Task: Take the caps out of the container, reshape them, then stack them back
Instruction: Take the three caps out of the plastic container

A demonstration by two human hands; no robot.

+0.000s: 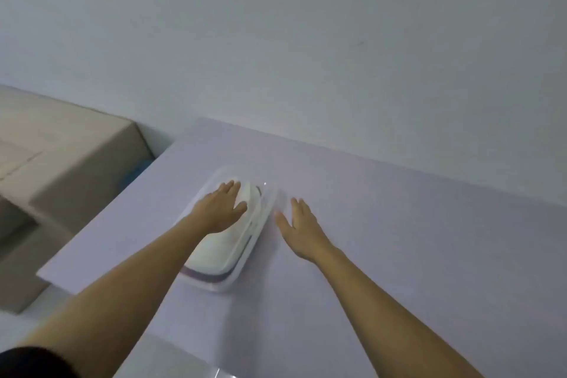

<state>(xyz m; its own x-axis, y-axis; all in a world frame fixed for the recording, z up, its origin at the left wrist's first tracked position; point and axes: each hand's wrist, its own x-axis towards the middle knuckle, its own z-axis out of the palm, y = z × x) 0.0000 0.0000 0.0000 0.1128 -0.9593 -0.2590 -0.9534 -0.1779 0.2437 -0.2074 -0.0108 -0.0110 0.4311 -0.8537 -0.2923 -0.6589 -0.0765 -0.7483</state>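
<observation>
- A clear plastic container [227, 281] sits on the pale purple table [399, 224], near the far wall.
- Soft white caps [221, 252] are piled inside it, up to the rim.
- The left hand [221, 209] lies flat and open on top of the caps. It grips nothing; it likely presses them down or feels for the top one.
- The right hand [299, 224] is open too, fingers spread, just beside the container, holding nothing. It looks ready to steady the side.
- A tan cardboard box [61, 163] stands off to the left.

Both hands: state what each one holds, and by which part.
Nothing is gripped. The left hand lies flat on the container; the right hand is open beside it.
</observation>
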